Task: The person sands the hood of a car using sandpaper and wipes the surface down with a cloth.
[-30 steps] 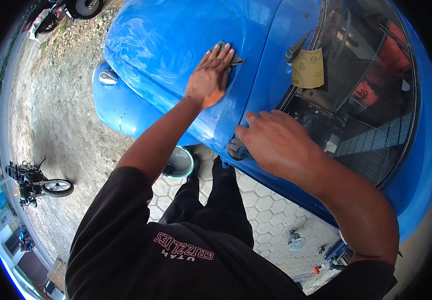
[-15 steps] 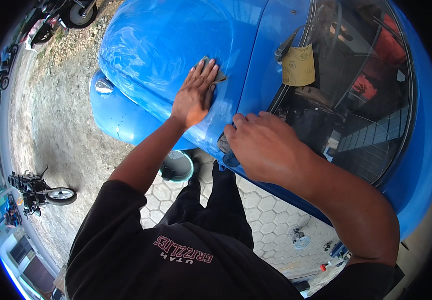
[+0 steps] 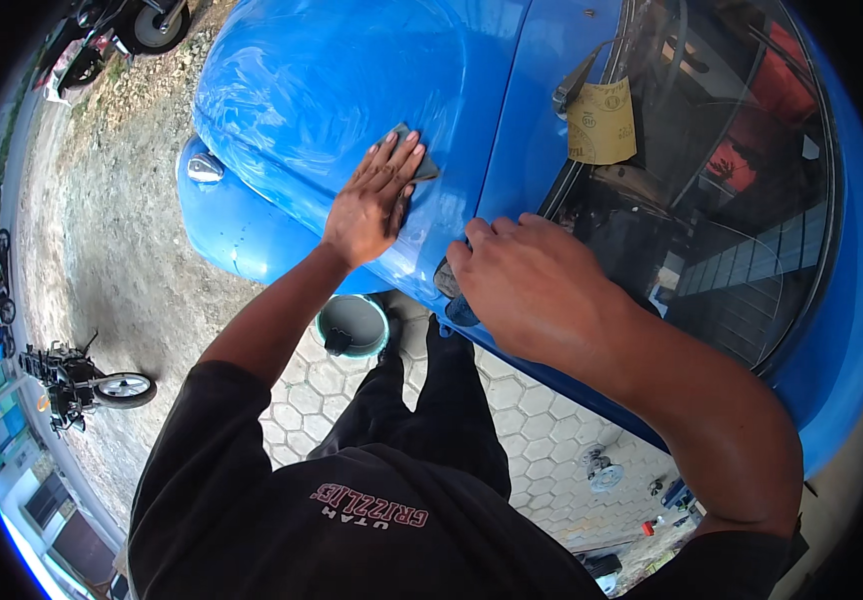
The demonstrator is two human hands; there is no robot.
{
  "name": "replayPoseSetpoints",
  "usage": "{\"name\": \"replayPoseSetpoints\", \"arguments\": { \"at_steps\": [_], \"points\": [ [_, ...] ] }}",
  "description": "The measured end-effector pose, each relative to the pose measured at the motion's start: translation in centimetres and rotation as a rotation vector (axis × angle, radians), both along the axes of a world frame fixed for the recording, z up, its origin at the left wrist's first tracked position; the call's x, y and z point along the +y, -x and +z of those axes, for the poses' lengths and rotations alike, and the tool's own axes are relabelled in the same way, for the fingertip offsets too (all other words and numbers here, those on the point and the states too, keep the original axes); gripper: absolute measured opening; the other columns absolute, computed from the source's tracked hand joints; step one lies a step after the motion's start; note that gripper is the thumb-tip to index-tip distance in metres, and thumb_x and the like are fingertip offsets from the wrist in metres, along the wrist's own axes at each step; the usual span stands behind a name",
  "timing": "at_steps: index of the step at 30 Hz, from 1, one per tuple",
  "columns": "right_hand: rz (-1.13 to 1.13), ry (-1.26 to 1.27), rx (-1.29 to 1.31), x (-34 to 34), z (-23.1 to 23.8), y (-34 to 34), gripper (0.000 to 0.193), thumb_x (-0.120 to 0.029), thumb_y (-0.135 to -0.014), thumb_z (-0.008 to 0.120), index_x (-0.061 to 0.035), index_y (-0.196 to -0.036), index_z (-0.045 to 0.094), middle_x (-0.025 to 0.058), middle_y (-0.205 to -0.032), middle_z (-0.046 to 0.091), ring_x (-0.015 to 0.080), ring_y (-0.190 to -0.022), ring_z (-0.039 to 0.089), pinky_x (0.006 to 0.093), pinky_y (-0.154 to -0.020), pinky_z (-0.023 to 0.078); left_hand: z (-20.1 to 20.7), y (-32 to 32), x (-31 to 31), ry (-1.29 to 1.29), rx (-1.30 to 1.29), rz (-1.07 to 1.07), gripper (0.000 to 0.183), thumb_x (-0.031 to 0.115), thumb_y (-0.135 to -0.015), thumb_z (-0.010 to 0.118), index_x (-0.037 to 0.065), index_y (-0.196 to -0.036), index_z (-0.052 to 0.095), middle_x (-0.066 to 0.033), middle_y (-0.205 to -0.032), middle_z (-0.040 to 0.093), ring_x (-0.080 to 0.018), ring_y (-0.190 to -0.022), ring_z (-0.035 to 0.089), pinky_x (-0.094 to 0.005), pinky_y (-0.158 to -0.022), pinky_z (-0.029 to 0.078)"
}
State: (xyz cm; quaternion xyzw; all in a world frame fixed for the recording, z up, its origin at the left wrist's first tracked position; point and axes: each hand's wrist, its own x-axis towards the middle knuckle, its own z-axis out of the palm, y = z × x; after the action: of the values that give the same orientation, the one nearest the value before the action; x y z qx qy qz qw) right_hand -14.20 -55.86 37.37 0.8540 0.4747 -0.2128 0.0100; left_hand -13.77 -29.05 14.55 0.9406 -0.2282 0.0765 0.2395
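Observation:
My left hand (image 3: 367, 205) lies with fingers nearly straight on a folded grey piece of sandpaper (image 3: 426, 166), pressing it to the blue car hood (image 3: 352, 80). Whitish smears streak the hood's paint around it. My right hand (image 3: 522, 270) rests by the hood's rear corner, below the windshield, with its fingers curled over. A dark grey, cloth-like bundle (image 3: 445, 280) shows beside its thumb side; most of it is hidden, so I cannot make out what it is. A tan sheet of sandpaper (image 3: 602, 125) lies on the windshield by the wiper (image 3: 574, 85).
A teal-rimmed bucket (image 3: 352, 326) with a dark thing in it stands on the hexagonal pavers (image 3: 542, 440) near my feet. A motorcycle (image 3: 82, 385) is parked on the gravel at left. Tools and small parts (image 3: 677, 500) lie at lower right.
My left hand has slid a little toward me and to the left, carrying the grey sandpaper along the hood. My right hand stays in place.

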Motion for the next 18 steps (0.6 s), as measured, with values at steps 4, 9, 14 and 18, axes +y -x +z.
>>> {"name": "replayPoseSetpoints", "arguments": {
  "at_steps": [4,9,14,18],
  "points": [
    [-0.014,0.037,0.010,-0.4,0.2,-0.1,0.022,-0.009,-0.103,0.071,0.0013,-0.122,0.077,0.0200,-0.120,0.081,0.0354,-0.114,0.084,0.0493,-0.104,0.063,0.5,-2.6,-2.5,0.012,-0.059,0.068,0.062,0.020,-0.125,0.053,0.009,-0.186,0.048,-0.0154,-0.192,0.048,-0.0390,-0.180,0.040,-0.0562,-0.149,0.033],
    [-0.006,-0.016,-0.035,-0.9,-0.3,0.4,0.020,-0.013,-0.100,0.078,-0.0005,-0.116,0.082,0.0141,-0.110,0.083,0.0295,-0.102,0.085,0.0444,-0.090,0.064,-0.7,3.3,1.2,-0.009,0.019,-0.113,0.058,0.023,-0.127,0.051,0.010,-0.183,0.053,-0.0124,-0.193,0.047,-0.0363,-0.181,0.039,-0.0576,-0.149,0.032],
    [0.004,-0.032,-0.016,-0.4,-0.2,0.3,0.019,-0.012,-0.100,0.077,-0.0008,-0.115,0.082,0.0141,-0.110,0.083,0.0298,-0.102,0.085,0.0457,-0.091,0.065,0.9,-4.4,4.7,-0.065,-0.032,-0.307,0.056,0.023,-0.128,0.050,0.008,-0.181,0.055,-0.0117,-0.191,0.050,-0.0348,-0.180,0.041,-0.0556,-0.149,0.034],
    [-0.038,0.031,0.076,0.3,0.4,0.3,0.023,-0.009,-0.104,0.070,0.0008,-0.123,0.077,0.0199,-0.119,0.082,0.0362,-0.111,0.084,0.0504,-0.101,0.064,-1.0,-11.1,0.7,-0.051,-0.166,0.155,0.059,0.023,-0.126,0.052,0.009,-0.183,0.052,-0.0133,-0.191,0.050,-0.0348,-0.178,0.043,-0.0544,-0.150,0.032]
  ]
}}
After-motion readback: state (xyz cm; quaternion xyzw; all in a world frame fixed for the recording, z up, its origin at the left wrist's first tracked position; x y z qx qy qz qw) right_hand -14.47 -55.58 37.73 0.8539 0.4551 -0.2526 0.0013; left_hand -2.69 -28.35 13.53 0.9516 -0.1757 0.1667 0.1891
